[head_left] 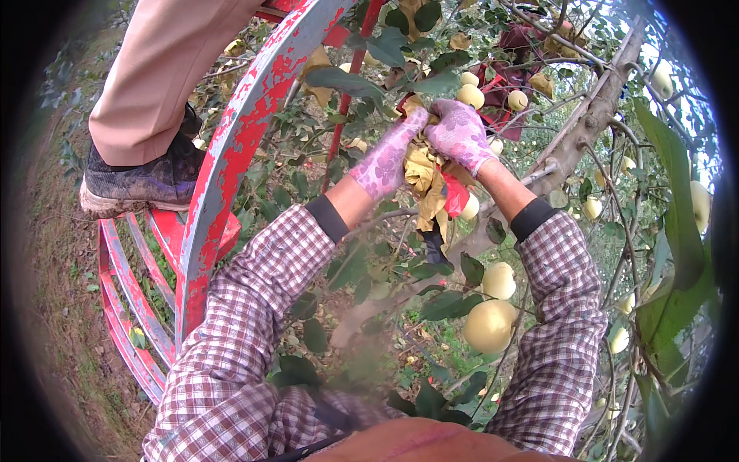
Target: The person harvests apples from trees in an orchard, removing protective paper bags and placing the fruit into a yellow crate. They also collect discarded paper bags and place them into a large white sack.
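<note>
both gloved hands, left hand [382, 158] and right hand [460, 135], are closing their fingers on a crumpled yellow paper bag [428, 181] hanging on a twig in the tree. tugging too hard is likely risking snapping the twig or knocking loose the pale apples [493, 312] hanging just below. underfoot, a red metal ladder [231, 154] is standing over grass, another person's shoe [142, 181] resting on a rung.

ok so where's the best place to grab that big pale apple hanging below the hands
Cup the apple round its bare lower half, coming from below and the right. Leaves crowd its upper left, and another apple sits right above, so the top is blocked.
</note>
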`<state>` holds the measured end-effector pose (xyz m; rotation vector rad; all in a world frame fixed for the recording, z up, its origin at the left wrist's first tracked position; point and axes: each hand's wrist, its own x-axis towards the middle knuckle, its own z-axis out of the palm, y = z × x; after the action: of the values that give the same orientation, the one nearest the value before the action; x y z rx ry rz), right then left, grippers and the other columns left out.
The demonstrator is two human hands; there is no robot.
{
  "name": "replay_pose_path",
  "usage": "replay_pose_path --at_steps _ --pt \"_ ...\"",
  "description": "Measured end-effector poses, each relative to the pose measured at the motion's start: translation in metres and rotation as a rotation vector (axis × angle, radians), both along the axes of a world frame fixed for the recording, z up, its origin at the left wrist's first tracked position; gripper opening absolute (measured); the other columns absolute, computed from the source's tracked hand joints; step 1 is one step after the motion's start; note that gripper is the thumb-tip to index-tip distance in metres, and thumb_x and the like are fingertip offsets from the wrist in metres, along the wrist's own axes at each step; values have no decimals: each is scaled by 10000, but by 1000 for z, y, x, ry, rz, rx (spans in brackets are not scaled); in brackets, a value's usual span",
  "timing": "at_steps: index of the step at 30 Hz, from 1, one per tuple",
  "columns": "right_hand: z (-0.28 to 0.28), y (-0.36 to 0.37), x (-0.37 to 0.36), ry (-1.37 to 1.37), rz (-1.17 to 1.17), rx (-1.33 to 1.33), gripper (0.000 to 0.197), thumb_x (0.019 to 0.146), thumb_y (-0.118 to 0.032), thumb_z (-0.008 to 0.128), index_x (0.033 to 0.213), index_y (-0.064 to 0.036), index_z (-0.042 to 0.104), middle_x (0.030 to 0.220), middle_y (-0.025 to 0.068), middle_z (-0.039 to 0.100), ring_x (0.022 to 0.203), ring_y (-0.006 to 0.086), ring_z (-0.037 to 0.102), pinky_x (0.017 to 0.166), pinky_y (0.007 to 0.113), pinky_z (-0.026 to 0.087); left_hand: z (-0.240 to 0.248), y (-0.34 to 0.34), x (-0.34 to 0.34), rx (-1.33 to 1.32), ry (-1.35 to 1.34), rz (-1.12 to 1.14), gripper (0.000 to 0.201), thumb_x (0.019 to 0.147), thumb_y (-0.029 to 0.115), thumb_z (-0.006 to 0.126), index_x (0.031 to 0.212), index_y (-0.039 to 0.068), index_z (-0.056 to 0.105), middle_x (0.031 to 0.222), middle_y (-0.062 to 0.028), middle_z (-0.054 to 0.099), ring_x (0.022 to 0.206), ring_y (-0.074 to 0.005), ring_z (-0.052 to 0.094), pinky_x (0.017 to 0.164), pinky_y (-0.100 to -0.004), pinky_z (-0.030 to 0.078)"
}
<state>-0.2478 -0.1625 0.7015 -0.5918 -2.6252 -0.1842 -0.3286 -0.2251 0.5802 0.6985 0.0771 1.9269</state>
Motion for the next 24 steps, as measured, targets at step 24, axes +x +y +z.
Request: replay_pose_path --at_steps 24 --pt "136 155 -173 350 264 92 520 808 -383 695 1267 -141 738 1205 129 755 1163 310 699 1013 374 516 55 -36 -38 -270 43 981 259 896 262 748 952 15 694 813 -4 641 712 -102 567 651 -316 467"
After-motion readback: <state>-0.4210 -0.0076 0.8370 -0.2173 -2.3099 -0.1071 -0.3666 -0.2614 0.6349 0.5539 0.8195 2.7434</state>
